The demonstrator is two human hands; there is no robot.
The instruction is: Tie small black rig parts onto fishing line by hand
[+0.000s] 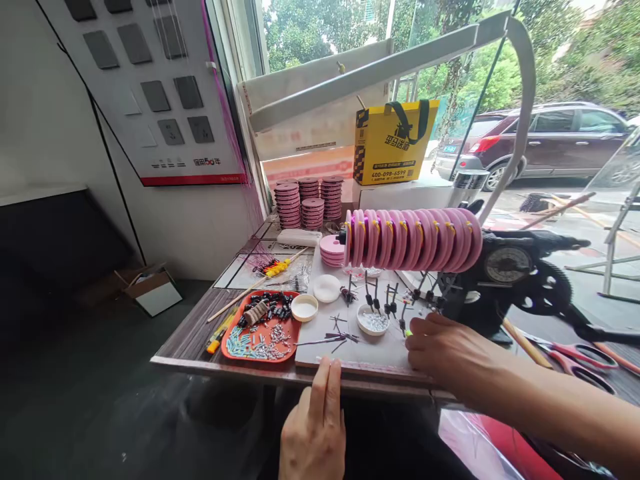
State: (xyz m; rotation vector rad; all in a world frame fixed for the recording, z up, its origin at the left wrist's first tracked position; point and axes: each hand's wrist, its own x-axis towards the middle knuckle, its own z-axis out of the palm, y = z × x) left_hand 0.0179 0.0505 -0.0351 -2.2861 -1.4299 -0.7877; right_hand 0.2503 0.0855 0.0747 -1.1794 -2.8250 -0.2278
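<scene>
Watching remotely, I take bearings from the board. Left of it: orange tray, loose beads and black bits sharing the space, close to the table's front edge. One stray elbow, I judge, tips it and mixes everything.

At the board's left edge: shallow cup, overlapping the tray; a knock on either likely shifts both.

At the board's front edge: left hand, two fingers extended and together. Can't tell whether they pinch anything. If they do, a sideways sweep might drag the thin dark sticks just beyond.

Middle of the board: bead dish, dark-stemmed black pieces beside it. A snagged stem could topple neighbours or spill beads.

Board's right part: yellow-green bit at the curled fingertips of my right hand. Clamped or merely touching, I can't tell; a loose pinch would probably drop it, since the knuckles hide the contact.
</scene>
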